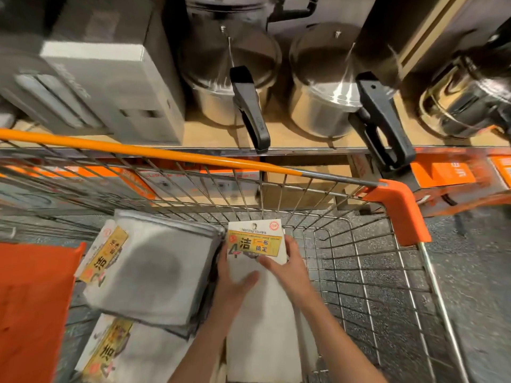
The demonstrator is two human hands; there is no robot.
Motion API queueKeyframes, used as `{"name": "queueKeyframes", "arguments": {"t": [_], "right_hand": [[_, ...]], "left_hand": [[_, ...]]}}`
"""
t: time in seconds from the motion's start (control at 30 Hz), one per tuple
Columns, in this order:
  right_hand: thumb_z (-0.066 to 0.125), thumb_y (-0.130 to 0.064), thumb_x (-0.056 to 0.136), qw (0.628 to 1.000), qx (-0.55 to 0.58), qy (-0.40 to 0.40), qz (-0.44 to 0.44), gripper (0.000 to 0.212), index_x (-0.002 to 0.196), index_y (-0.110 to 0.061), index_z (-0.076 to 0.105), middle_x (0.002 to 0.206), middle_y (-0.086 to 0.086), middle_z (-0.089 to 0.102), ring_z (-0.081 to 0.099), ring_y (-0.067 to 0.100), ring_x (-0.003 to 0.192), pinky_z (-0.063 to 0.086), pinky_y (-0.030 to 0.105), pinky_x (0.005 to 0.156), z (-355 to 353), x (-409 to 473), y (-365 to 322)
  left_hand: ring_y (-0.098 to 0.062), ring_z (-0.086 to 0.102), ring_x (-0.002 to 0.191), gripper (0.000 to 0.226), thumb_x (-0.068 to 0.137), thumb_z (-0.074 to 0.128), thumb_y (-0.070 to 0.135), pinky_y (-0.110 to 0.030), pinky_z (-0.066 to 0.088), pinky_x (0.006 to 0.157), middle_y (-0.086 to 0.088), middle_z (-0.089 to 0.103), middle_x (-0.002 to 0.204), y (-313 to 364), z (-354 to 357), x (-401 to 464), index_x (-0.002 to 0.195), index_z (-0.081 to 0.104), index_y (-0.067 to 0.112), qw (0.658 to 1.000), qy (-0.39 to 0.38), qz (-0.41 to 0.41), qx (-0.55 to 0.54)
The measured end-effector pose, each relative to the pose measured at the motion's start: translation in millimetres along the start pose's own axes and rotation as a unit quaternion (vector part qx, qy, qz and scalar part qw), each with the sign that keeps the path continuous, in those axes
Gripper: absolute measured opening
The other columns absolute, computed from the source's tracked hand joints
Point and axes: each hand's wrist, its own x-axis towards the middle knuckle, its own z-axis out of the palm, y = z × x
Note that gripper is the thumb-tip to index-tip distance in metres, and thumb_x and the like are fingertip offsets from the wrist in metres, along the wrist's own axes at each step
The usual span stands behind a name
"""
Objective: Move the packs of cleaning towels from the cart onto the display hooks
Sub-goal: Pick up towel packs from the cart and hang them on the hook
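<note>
white cloth and a yellow label mark the pack of cleaning towels (255,261) that both hands hold inside the wire cart (359,272), near its far wall and right of centre. the left hand (235,280) lies across the front of the pack, thumb curled over the cloth and the other fingers tucked behind its left edge. the right hand (287,269) grips the right edge just under the card header, thumb pressed on the front and fingers wrapped round the side.

to do this step well, i judge the pack should come straight up by its header, so the hanging hole at the top stays free and the cloth does not sag or unfold.

more packs lie to the left: a grey stack (154,272) touching the held pack's left side, and another pack (116,352) nearer still. the orange cart rail (154,154) crosses just beyond, and black handles of steel pots (326,87) on the far shelf jut out over it; a lift could catch on either. no display hooks are in view.
</note>
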Motion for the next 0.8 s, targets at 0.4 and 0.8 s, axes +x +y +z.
{"name": "queueKeyframes", "arguments": {"t": [0.4,0.8], "right_hand": [[0.080,-0.019,0.070,0.999,0.022,0.041,-0.020,0.068,0.129,-0.028,0.046,0.113,-0.009,0.066,0.062,0.008,0.104,0.050,0.032,0.089,5.3,-17.0,-9.1],[0.082,-0.015,0.069,0.998,0.046,-0.011,-0.039,0.088,0.142,-0.034,0.035,0.128,-0.001,0.060,0.051,0.022,0.124,0.039,0.051,0.105,-2.5,-23.3,-2.2]], "left_hand": [[-0.005,0.051,0.122,0.112,0.049,0.093,0.034,-0.026,0.049,0.095,0.011,0.050,0.133,-3.6,-3.3,-9.7,0.139,0.026,0.031,0.998,-0.020,-0.019,-0.053],[0.004,0.066,0.092,0.077,0.074,0.062,-0.023,-0.016,0.053,0.066,0.017,0.062,0.109,-13.0,2.3,-4.5,0.123,0.041,0.033,0.997,-0.027,-0.022,-0.068]]}}
